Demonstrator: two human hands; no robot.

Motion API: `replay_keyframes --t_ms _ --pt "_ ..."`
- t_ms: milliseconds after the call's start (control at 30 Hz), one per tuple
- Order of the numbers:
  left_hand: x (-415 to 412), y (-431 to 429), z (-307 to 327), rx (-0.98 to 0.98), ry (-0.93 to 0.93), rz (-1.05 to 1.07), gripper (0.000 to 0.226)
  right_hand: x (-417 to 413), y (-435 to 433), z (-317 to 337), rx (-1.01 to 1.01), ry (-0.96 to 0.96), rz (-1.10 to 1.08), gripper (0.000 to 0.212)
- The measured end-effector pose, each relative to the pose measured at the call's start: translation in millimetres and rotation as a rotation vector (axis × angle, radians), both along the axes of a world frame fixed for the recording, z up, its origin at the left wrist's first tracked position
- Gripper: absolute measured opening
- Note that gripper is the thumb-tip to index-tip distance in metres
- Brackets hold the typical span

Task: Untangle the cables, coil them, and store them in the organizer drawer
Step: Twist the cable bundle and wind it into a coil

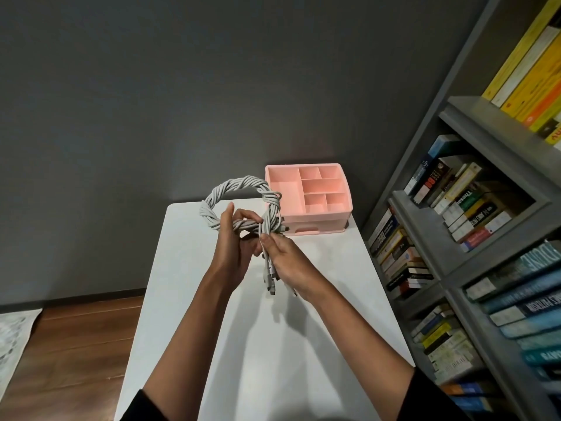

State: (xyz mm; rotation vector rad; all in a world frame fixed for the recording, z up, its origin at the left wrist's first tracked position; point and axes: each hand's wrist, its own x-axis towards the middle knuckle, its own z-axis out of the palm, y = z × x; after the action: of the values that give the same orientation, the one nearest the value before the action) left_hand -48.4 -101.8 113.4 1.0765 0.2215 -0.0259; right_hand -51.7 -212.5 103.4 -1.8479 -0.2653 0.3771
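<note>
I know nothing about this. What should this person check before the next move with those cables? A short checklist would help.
1. Cables separated: not ok. The cable bundle is twisted together into one loop.
2. Left hand grip on the loop: ok, its fingers curl round the strands.
3. Right hand grip on the loose strands: ok, it pinches them above the plug ends.
4. Drawer open to receive coils: not ok, it looks closed under the pink organizer.
5. Number of cables in the bundle: cannot tell.
</note>
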Motion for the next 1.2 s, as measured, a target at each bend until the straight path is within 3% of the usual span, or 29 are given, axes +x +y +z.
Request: replay_keyframes --t_ms 167,367,633,833,1067,1200 --pt "-2 0 -1 0.017 0.018 0.005 0.025 -1 -2 -3 0.025 -0.046 -0.022 0.032" --pt "-3 -3 -1 0.039 0.004 -0.081 0.033 0 -10 -2 0.032 -0.082 -0.041 0.031" --pt "-7 -11 5 -0.047 0.009 0.062 0.023 4 -17 2 0.084 -0.098 -0.015 0.032" --pt "-11 0 1 0.187 0.089 0.080 0.013 3 -19 -7 0.076 -0.049 0.009 0.033" --pt "-7 -8 13 -0.119 0.216 0.355 0.009 -5 -14 -9 0.103 -0.056 -0.003 0.033" --pt "-6 -12 14 -0.163 0.296 0.382 0.011 -7 -14 -28 -0.094 -0.148 -0.038 0.027"
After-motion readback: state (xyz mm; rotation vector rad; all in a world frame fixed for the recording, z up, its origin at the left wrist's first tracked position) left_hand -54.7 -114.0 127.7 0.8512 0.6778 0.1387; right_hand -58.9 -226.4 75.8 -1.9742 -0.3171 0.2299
